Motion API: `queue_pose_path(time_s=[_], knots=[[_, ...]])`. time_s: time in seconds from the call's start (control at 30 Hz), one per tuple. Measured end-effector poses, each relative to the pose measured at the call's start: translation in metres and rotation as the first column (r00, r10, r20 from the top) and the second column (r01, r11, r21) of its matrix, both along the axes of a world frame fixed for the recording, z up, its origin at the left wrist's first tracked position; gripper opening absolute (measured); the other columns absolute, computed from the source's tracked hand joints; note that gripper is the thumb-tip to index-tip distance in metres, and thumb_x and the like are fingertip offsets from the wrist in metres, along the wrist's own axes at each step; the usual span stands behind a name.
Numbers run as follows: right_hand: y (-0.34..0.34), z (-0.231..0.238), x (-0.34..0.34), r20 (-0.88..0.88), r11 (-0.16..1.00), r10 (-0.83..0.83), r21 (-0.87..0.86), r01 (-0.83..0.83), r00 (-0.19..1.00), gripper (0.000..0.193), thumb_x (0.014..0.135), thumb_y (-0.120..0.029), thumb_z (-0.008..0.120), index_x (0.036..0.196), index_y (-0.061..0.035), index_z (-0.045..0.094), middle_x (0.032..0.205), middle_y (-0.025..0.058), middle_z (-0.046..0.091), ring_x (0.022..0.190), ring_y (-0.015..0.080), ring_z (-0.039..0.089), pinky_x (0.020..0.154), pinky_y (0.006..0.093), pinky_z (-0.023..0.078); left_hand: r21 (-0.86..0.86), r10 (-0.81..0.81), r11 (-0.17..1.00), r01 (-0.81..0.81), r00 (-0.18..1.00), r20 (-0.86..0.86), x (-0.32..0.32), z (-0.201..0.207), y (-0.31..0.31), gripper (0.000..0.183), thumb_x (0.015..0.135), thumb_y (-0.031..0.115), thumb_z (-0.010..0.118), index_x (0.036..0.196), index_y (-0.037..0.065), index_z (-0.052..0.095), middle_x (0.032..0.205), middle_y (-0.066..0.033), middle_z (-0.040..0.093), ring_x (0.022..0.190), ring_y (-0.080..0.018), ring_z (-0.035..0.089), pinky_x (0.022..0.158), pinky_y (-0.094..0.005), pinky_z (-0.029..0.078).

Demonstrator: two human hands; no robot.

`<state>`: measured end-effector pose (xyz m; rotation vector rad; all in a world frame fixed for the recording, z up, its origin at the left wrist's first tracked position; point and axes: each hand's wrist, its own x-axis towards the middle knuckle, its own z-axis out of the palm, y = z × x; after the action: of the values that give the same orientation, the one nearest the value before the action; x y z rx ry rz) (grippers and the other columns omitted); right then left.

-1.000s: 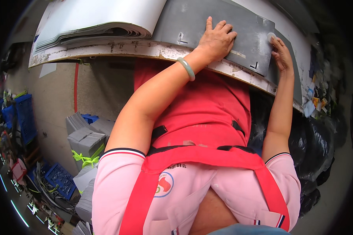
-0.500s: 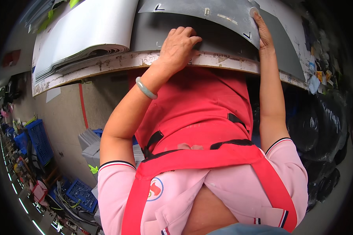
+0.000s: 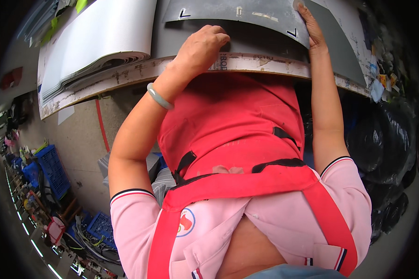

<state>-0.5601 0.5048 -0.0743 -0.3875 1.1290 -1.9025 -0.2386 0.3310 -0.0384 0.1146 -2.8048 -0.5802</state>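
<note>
A stiff grey sheet point(image 3: 219, 10) with black corner marks and strips of tape lies partly raised over a dark grey sheet point(image 3: 172, 43) on the worktable. My right hand point(image 3: 314, 31) holds the right edge of the marked sheet, its thumb on a pale round spot at the corner. Just in front of that sheet's near edge, my left hand point(image 3: 201, 47) is bent over the dark sheet with its fingers curled together. Whatever its fingertips may hold is hidden behind the hand.
Left on the table lies a thick folded stack of white sheets point(image 3: 109, 35). The worn white table edge point(image 3: 139, 70) runs in front of me. Black plastic bags point(image 3: 381, 144) fill the right side below. Blue crates point(image 3: 54, 171) stand on the floor at left.
My left hand has shifted a little to the left. The near edge of the marked sheet has come closer to the table edge. My right hand keeps its hold.
</note>
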Motion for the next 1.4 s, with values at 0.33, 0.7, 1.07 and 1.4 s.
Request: queue_pose_path(time_s=[0.33, 0.7, 1.07, 1.4], knots=[[0.004, 0.001, 0.001, -0.030, 1.000, 0.000, 0.015, 0.000, 1.000, 0.044, 0.092, -0.022, 0.072, 0.131, -0.0046, 0.059, 0.115, 0.0106, 0.070, 0.099, 0.0219, 0.070, 0.087, 0.0371, 0.059, 0.035, -0.046, 0.998, 0.044, 0.997, 0.061, -0.009, 0.014, 0.001, 0.024, 0.081, 0.017, 0.076, 0.102, 0.004, 0.075, 0.110, -0.0098, 0.065, 0.103, -0.0299, 0.063, 0.091, -0.0390, 0.053], [-0.003, -0.009, -0.004, 0.227, 0.928, 0.288, -0.308, -0.212, 0.931, 0.046, 0.092, -0.024, 0.073, 0.130, -0.0033, 0.059, 0.116, 0.0105, 0.070, 0.099, 0.0222, 0.070, 0.086, 0.0369, 0.059, 0.024, -0.112, 0.993, 0.111, 0.993, 0.039, -0.003, 0.012, -0.005, 0.017, 0.087, 0.012, 0.069, 0.099, 0.001, 0.075, 0.113, -0.0109, 0.065, 0.106, -0.0304, 0.062, 0.093, -0.0374, 0.052], [0.001, 0.005, 0.010, -0.001, 1.000, -0.019, 0.007, 0.019, 1.000, 0.038, 0.094, -0.019, 0.071, 0.128, -0.0052, 0.060, 0.115, 0.0097, 0.070, 0.100, 0.0211, 0.069, 0.086, 0.0354, 0.060, -0.138, -0.071, 0.988, 0.063, 0.996, -0.056, 0.017, 0.004, 0.000, 0.042, 0.079, -0.006, 0.058, 0.120, 0.003, 0.063, 0.121, -0.0098, 0.061, 0.110, -0.0295, 0.058, 0.098, -0.0387, 0.050], [0.036, 0.004, -0.035, 0.109, 0.992, -0.069, -0.094, 0.079, 0.992, 0.045, 0.092, -0.030, 0.073, 0.126, -0.0032, 0.060, 0.115, 0.0114, 0.069, 0.103, 0.0228, 0.069, 0.091, 0.0376, 0.059, -0.071, -0.260, 0.965, 0.252, 0.952, -0.161, -0.124, -0.008, 0.108, 0.027, 0.083, 0.008, 0.057, 0.106, 0.010, 0.071, 0.104, -0.0103, 0.066, 0.097, -0.0312, 0.065, 0.083, -0.0427, 0.054]])
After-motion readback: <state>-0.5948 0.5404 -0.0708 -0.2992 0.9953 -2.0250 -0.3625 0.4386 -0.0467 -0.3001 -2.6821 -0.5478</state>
